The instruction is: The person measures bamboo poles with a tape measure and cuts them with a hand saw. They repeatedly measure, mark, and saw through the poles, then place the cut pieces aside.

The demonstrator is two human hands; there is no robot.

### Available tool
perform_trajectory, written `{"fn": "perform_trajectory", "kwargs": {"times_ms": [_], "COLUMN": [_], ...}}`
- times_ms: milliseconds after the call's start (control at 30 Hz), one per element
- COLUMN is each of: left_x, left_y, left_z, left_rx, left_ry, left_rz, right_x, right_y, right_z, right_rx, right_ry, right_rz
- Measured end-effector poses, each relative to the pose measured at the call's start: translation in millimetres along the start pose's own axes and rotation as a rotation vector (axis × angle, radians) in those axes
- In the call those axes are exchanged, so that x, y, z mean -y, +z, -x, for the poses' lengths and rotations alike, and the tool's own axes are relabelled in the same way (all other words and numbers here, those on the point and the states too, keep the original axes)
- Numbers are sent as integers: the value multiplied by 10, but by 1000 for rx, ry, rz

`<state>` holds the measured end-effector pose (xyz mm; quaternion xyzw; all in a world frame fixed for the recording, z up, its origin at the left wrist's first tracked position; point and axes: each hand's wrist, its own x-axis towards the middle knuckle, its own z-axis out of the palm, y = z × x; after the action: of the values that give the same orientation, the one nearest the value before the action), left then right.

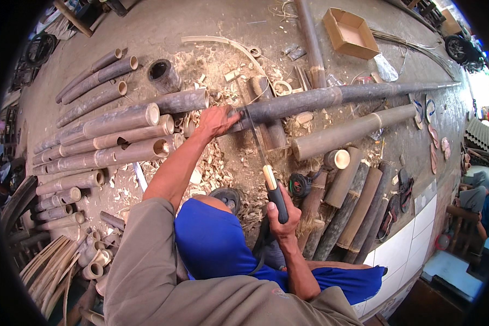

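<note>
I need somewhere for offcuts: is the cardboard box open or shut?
Open: nothing covers the top of the cardboard box, and its inside shows.

A bamboo workshop: pale shavings litter the floor, with a handsaw at the centre, sawn lengths towards 9 o'clock, split strips at 8.

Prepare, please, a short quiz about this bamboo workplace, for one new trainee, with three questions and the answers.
1. Which hand holds the handsaw?
2. True or false: the cardboard box is open at the top.
3. Choose: the person's left hand touches
A) a sandal
B) the long bamboo pole
C) the tape measure

Key: 1. The right hand. 2. True. 3. B.
</note>
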<state>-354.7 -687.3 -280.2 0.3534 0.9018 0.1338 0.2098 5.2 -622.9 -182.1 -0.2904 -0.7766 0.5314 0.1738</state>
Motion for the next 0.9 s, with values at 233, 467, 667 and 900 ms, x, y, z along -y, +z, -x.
{"fn": "perform_trajectory", "kwargs": {"times_ms": [233, 467, 667, 900], "left_x": [87, 13, 107, -60], "left_y": [70, 39, 71, 46], "left_z": [6, 7, 46, 58], "left_rx": [-59, -62, -83, -128], "left_ry": [22, 25, 31, 1], "left_rz": [31, 64, 93, 73], "right_x": [-7, 207, 218, 182], "right_y": [46, 437, 96, 585], "right_z": [32, -762, -55, -830], "right_rx": [3, 36, 37, -24], "right_ry": [-104, -17, -130, -164], "right_rz": [20, 74, 128, 144]}}
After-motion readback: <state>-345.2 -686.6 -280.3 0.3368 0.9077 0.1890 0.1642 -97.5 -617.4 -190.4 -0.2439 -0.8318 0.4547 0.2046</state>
